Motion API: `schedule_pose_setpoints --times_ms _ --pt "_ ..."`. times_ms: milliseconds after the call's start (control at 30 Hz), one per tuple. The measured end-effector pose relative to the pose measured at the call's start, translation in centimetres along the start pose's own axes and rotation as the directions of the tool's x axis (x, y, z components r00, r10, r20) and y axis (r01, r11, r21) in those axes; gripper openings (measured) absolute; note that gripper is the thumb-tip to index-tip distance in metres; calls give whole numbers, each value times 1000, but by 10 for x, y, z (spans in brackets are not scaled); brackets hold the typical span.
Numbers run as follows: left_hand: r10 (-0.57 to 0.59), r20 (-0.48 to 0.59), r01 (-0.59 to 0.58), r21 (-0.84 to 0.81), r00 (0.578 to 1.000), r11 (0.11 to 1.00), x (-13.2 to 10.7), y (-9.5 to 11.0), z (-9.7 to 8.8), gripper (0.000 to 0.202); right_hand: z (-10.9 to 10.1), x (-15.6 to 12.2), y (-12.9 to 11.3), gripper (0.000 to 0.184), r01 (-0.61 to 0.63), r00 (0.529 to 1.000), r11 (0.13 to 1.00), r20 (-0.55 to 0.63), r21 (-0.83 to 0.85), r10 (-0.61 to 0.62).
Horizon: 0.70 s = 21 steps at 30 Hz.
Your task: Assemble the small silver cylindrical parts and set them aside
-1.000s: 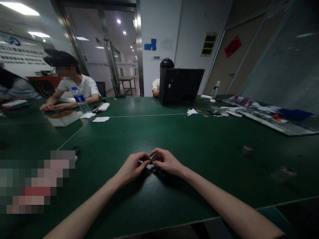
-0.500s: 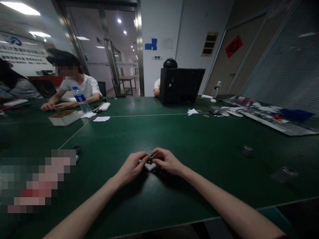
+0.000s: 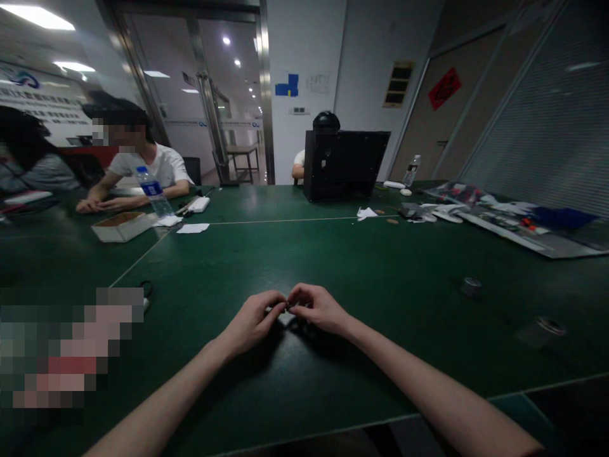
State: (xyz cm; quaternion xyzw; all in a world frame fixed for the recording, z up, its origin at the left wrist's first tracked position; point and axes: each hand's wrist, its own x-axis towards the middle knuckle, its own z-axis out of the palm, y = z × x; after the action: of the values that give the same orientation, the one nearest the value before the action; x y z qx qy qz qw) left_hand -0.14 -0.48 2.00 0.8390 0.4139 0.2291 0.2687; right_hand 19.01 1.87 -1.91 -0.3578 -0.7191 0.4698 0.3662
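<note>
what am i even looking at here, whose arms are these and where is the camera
These pictures come from a camera worn on a person's head, looking forward and down, so the two bare arms are that person's own. The left hand and right hand meet at the fingertips around a small dark piece, too small to identify, with a small white object just below it. They are over a green table. A small metal ring lies off to the right, and a co-worker sits further along the table, beside a water bottle.
</note>
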Motion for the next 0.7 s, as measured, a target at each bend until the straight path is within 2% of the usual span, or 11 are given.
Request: schedule_pose_setpoints --times_ms 367,533,633,700 --pt "9 14 -10 35 1000 999 0 2 -1 26 -1 -1 -4 17 -76 994 997 78 15 75" --pt "9 17 -10 60 1000 998 0 3 -2 26 -1 -3 -2 19 -69 993 997 92 -20 70" --pt "1 24 -3 82 1000 997 0 1 -2 25 -2 -2 -6 16 -21 996 993 87 -117 31" --pt "-3 32 1 85 999 996 0 1 -2 24 -11 -2 -13 14 36 998 962 64 -270 -19"
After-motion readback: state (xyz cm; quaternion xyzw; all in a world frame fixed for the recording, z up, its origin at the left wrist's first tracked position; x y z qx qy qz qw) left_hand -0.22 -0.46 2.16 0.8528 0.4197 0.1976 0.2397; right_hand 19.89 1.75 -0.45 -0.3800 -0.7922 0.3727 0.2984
